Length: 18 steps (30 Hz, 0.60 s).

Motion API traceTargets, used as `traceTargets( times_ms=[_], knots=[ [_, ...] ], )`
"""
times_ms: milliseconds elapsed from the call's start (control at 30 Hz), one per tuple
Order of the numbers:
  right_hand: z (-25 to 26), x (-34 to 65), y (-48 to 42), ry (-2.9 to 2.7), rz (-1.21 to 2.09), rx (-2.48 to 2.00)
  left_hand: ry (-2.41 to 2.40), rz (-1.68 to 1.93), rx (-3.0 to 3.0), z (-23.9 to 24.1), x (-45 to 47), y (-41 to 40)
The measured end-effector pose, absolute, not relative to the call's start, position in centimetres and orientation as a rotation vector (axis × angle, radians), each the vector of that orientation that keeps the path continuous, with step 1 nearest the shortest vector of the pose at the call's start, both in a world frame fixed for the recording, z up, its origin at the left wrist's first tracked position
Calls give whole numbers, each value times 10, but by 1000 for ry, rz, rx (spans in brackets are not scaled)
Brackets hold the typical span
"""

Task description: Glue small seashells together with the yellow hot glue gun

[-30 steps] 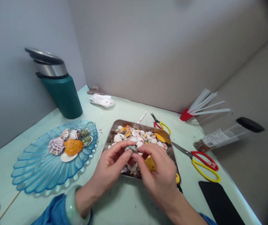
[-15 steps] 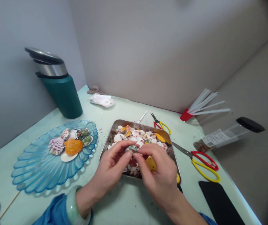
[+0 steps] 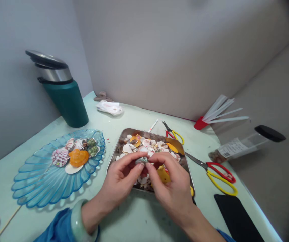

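Observation:
Between the fingertips of both hands is a small greenish-grey seashell [image 3: 141, 160], held above a metal tray [image 3: 190, 169]. My left hand [image 3: 121, 178], with a pale green bangle [image 3: 77, 220] at the wrist, pinches the shell from the left. From the other side my right hand [image 3: 173, 183] grips it with thumb and index finger. White, orange and patterned shells [image 3: 146, 144] fill the tray, partly covered by my hands. To the left, a blue scalloped glass plate [image 3: 35, 181] bears several shells, among them an orange scallop shell [image 3: 78, 158].
A teal bottle [image 3: 67, 104] stands behind the plate. On the right lie large scissors [image 3: 220, 174], a black flat object [image 3: 237, 218] and a clear jar [image 3: 245, 146]. Small scissors [image 3: 173, 132], a red cup of white sticks [image 3: 201, 123] and a white packet [image 3: 109, 108] are farther back.
The shell has turned slightly between my fingertips, and my right thumb and fingers have shifted a little on it. Everything else stays in place.

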State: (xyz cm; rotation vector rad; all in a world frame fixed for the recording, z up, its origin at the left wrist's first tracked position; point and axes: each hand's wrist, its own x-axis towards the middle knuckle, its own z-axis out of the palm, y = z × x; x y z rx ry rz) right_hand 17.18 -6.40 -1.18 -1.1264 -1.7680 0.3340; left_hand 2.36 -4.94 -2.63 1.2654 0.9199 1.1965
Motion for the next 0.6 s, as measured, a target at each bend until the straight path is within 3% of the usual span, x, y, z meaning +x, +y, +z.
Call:
traceTargets(
  times_ms=[600],
  knots=[
    [-15,166,-66,-1719,389,-1093,1079,1227,1505,-31,21,-49]
  ],
)
